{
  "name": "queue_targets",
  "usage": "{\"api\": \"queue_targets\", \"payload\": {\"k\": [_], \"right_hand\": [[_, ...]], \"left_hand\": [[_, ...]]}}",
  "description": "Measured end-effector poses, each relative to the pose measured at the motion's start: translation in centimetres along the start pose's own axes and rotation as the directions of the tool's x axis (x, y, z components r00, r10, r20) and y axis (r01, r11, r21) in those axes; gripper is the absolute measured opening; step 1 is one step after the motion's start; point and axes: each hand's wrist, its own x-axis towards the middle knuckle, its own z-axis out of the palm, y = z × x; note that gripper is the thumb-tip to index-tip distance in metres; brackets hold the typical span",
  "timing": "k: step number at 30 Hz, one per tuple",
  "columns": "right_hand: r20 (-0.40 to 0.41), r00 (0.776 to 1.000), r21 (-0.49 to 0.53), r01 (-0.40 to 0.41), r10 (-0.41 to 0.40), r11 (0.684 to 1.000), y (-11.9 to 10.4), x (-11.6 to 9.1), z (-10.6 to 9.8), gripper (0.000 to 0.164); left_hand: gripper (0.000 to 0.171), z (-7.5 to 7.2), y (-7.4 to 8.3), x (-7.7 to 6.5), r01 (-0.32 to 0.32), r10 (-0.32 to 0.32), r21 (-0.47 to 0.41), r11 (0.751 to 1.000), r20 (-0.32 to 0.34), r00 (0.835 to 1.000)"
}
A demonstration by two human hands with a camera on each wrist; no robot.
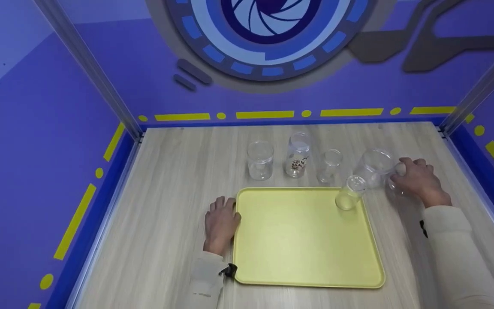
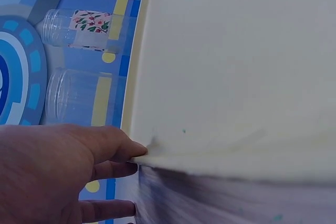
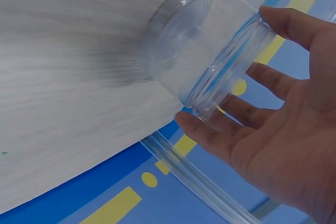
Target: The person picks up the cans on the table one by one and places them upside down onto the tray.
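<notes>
On the table lies a yellow tray (image 1: pixel 302 240). At its upper left corner, my left hand (image 1: pixel 221 221) pinches the rim, thumb tip on top and fingers at the edge, as the left wrist view shows. My right hand (image 1: pixel 420 180) is at the far right, its thumb and fingers spread around the mouth of a clear jar (image 3: pixel 210 72), touching its rim. The hand hides much of that jar in the head view. Left of it is a wide clear jar (image 1: pixel 373 165). A smaller clear jar (image 1: pixel 347 199) is at the tray's upper right corner.
Behind the tray stand a plain clear jar (image 1: pixel 260 163), a tall jar with a floral print (image 1: pixel 297 156) and a small clear jar (image 1: pixel 329 165). Blue-purple panels (image 1: pixel 101 86) wall the table (image 1: pixel 165 171) at the back and both sides.
</notes>
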Motion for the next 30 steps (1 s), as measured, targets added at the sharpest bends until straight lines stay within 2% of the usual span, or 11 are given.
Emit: {"api": "queue_targets", "payload": {"k": [7,14,30], "right_hand": [[-0.029,1.000,-0.005,-0.009,0.009,1.000,0.10,0.00,0.24,0.072],[-0.040,0.999,-0.010,-0.005,0.005,1.000,0.16,0.10,0.21,0.074],[-0.063,0.998,-0.011,-0.010,0.010,1.000,-0.05,-0.42,0.08,0.071]], "left_hand": [[0.038,0.03,0.03,0.04,0.005,-0.005,0.000,1.000,0.003,1.000],[0.037,-0.19,0.20,-0.18,0.000,0.000,-0.037,0.999,-0.007,1.000],[0.036,0.01,0.10,-0.07,-0.003,0.003,-0.001,1.000,-0.016,1.000]]}}
